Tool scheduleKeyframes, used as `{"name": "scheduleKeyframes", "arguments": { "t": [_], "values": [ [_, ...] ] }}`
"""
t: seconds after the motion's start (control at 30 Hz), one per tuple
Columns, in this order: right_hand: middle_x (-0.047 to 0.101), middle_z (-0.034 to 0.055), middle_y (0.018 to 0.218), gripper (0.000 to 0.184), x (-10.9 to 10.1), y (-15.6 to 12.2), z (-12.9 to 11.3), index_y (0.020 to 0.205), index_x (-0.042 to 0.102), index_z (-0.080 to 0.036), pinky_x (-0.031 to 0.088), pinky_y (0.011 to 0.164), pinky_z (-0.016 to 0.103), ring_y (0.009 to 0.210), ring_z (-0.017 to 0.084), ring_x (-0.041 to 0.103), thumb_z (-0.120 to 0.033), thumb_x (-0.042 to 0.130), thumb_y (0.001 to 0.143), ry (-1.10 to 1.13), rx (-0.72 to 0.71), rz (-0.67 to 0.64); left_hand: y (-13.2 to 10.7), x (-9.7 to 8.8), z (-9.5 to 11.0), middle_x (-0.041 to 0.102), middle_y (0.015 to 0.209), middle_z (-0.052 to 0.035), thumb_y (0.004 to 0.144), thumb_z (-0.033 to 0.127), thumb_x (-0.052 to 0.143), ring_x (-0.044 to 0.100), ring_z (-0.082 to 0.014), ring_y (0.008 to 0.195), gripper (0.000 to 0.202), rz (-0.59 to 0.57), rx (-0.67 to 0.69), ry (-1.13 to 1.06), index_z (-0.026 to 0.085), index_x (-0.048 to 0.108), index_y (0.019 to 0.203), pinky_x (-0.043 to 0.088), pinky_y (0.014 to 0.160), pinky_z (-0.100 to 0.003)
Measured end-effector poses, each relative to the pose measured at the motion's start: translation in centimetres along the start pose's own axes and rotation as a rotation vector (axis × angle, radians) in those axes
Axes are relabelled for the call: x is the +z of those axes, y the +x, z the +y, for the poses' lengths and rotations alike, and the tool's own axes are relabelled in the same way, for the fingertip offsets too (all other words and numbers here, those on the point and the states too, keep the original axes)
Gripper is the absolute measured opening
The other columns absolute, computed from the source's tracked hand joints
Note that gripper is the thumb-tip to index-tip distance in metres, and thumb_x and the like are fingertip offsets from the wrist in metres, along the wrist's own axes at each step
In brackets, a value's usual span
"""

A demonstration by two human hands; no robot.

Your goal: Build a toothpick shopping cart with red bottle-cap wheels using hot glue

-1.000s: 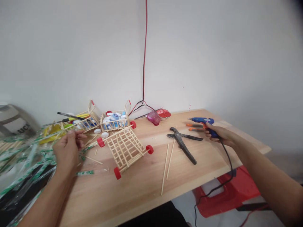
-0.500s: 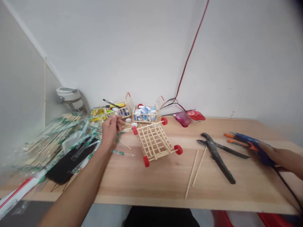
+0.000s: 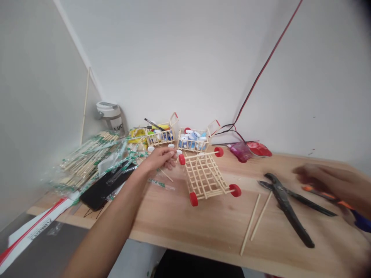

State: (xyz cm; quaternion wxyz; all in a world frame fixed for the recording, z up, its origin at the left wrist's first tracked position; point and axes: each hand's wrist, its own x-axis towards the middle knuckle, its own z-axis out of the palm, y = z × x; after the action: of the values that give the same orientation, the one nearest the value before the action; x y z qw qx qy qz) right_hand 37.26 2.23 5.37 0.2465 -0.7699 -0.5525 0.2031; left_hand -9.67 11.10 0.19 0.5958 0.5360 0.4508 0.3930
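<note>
My left hand (image 3: 160,158) hovers low over the wooden table (image 3: 185,227), just left of a stick-built cart with red wheels (image 3: 207,175) lying tilted. Its fingers are curled together; what they pinch is too small to make out. White bottle caps (image 3: 171,146) lie by the fingertips. My right hand (image 3: 327,179) is at the right, smeared by motion, above the orange handles and the blue glue gun (image 3: 362,223) on the table. Black pliers (image 3: 285,204) lie just left of that hand.
Two loose sticks (image 3: 255,222) lie near the front edge. Two small stick carts holding caps (image 3: 193,141) stand at the back wall, beside a pink cup (image 3: 242,152). Wrapped chopstick bundles (image 3: 87,158), a black flat object (image 3: 100,187) and a jar (image 3: 111,116) crowd the left. A cable (image 3: 261,73) runs down the wall.
The view has swung left. My right hand let go of the glue gun, which now lies on the table, and lifted above it. My left hand dropped from the back clutter towards the cart.
</note>
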Motion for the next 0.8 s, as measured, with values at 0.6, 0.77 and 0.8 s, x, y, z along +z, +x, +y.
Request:
{"name": "scheduleKeyframes", "arguments": {
  "t": [0.6, 0.77, 0.8],
  "values": [
    [0.068, 0.0068, 0.106, 0.038, 12.9, 3.7, -10.9, 0.101, 0.07, -0.022, 0.039, 0.068, 0.028, 0.088, 0.016, 0.06, -0.054, 0.071, 0.08, 0.575, -0.13, -0.827, -1.0, 0.3, -0.2, 0.059, 0.123, -0.0101, 0.075, 0.033, 0.079, 0.067, -0.0168, 0.087, 0.051, -0.368, -0.096, 0.037, 0.023, 0.058, 0.12, 0.058, 0.062, -0.024],
    [0.064, 0.0034, 0.09, 0.045, 13.2, 3.5, -11.8, 0.103, 0.068, -0.017, 0.034, 0.062, 0.025, 0.07, 0.011, 0.051, -0.055, 0.072, 0.079, 0.583, -0.148, -0.897, -0.7, 0.6, -0.9, 0.061, 0.108, -0.0089, 0.077, 0.042, 0.077, 0.065, -0.0169, 0.086, 0.047, -0.402, -0.1, 0.063, 0.02, 0.059, 0.114, 0.058, 0.061, -0.027],
    [0.063, 0.0024, 0.087, 0.045, 13.3, 3.4, -11.9, 0.102, 0.068, -0.017, 0.034, 0.061, 0.025, 0.069, 0.01, 0.049, -0.055, 0.072, 0.079, 0.589, -0.157, -0.905, -0.6, 0.7, -1.0, 0.062, 0.105, -0.0085, 0.076, 0.042, 0.077, 0.064, -0.0171, 0.086, 0.046, -0.403, -0.093, 0.062, 0.019, 0.06, 0.112, 0.058, 0.062, -0.026]
  ]
}}
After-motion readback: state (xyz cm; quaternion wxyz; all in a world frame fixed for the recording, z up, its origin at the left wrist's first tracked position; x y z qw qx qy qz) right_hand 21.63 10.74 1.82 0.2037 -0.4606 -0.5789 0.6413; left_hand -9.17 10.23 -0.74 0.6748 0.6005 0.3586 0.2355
